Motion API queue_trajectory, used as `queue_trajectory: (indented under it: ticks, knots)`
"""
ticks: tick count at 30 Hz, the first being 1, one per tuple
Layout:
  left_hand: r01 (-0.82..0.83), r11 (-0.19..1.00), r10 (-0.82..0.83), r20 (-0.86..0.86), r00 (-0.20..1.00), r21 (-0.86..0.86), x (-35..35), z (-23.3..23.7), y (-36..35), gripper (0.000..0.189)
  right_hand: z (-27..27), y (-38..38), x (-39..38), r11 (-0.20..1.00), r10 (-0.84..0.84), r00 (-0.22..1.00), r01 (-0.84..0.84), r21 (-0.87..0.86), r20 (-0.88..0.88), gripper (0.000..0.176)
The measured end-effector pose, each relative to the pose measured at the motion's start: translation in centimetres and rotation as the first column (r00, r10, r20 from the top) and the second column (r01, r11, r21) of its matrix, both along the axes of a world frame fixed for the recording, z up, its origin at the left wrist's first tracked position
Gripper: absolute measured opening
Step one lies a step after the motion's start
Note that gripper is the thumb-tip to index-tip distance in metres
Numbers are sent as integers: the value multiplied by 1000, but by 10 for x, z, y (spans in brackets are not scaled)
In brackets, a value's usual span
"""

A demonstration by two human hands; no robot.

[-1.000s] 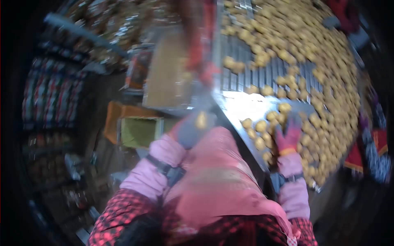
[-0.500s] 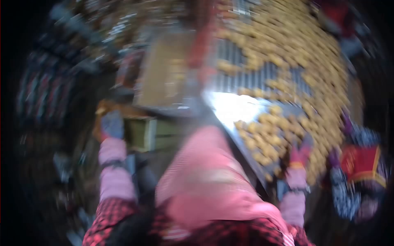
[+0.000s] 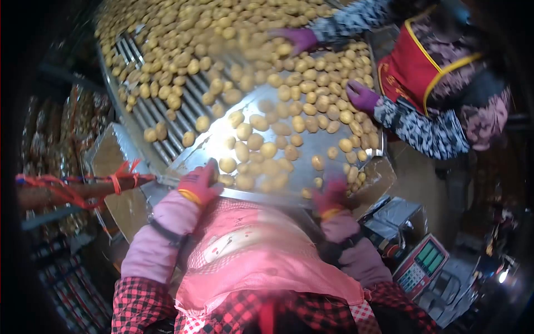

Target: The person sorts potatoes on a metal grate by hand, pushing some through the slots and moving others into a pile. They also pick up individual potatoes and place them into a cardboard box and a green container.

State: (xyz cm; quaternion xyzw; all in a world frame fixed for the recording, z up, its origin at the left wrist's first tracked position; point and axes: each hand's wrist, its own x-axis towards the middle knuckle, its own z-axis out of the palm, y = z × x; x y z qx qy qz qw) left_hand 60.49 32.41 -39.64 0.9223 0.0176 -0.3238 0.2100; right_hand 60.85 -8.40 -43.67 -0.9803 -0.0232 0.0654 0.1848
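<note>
Gloved in pink, my left hand [image 3: 201, 182] rests at the near edge of the metal tray [image 3: 214, 161], beside the nearest potatoes [image 3: 227, 165]; whether its fingers grip anything is not clear. My right hand [image 3: 332, 192], also gloved, is smeared by motion over the tray's near right part, close to a few small potatoes. What it holds, if anything, cannot be made out. Many potatoes lie on the tray and on the metal rollers [image 3: 167, 125] behind it; some in the middle are blurred.
At the right, a co-worker in a red apron [image 3: 403, 69] has purple-gloved hands [image 3: 362, 96] among the potatoes. A pole tied with red string [image 3: 78, 192] juts in from the left. A scale with a green display [image 3: 428, 258] and cardboard boxes [image 3: 375, 181] stand at lower right.
The view has swung right toward the potato table. My left hand has come from a box at the left to the tray edge. My right hand is still at the potatoes, nearer my left hand.
</note>
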Motion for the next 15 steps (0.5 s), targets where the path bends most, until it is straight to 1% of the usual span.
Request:
queue_trajectory:
  ticks: [1,2,3,4,5,6,7,8,9,10,11,12,13,14,15]
  knots:
    - [0,1000,-2,58,998,22,7,-15,-19,103,13,36,9,988,156,985,-155,-18,71,83]
    - [-1,999,-3,103,995,45,8,-26,-37,107,19,61,14,951,310,942,-307,-43,128,78]
    - [-7,999,11,83,997,-48,12,-39,-48,108,6,68,12,925,381,917,-376,-60,116,77]
    - [-24,989,34,64,997,-143,20,-40,-63,109,-11,73,14,890,456,884,-450,-80,106,77]
    - [41,993,-44,-24,999,-114,29,-14,-79,108,-20,76,23,848,529,840,-518,-113,120,77]
    - [-33,962,9,-91,996,-273,42,6,-88,99,-14,68,32,892,450,885,-439,-105,122,77]
    - [80,923,-100,-33,994,-376,51,6,-86,91,-3,46,30,926,374,920,-363,-100,116,77]
    - [189,861,-200,26,979,-473,56,4,-82,83,6,22,25,953,296,950,-287,-97,98,76]
    - [259,846,-239,102,966,-465,65,3,-75,68,4,-8,24,982,177,981,-171,-77,84,77]
    - [244,853,-192,158,969,-462,81,14,-69,60,-2,-33,29,997,58,996,-54,-54,71,77]
    - [190,822,32,376,926,-537,94,-6,-56,55,1,-46,40,992,26,985,-5,-125,170,77]
    - [154,894,73,475,877,-421,121,27,-47,52,3,-55,51,981,3,964,49,-188,266,78]
    - [118,950,146,745,650,-289,143,19,-32,49,4,-57,64,965,-12,932,106,-241,362,78]
    - [-70,995,99,813,573,-72,161,3,-9,57,11,-49,84,967,53,941,35,-253,335,77]
    - [-248,957,8,844,536,149,172,-42,19,65,22,-33,112,964,121,944,-38,-261,308,77]
